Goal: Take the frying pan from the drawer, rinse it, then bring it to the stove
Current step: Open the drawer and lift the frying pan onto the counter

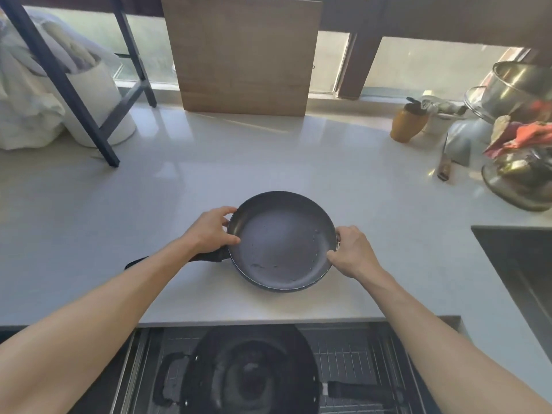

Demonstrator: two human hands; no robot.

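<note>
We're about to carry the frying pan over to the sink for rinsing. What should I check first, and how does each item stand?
1. Frying pan out of the drawer, on the countertop: ok.
2. Left hand grips the pan's rim: ok.
3. Right hand grips the opposite rim: ok.
4. Handle held: not ok, both hands are on the rim.
5. Path along the countertop to the sink bare: ok.
6. Tap ready: cannot tell, out of view.
</note>
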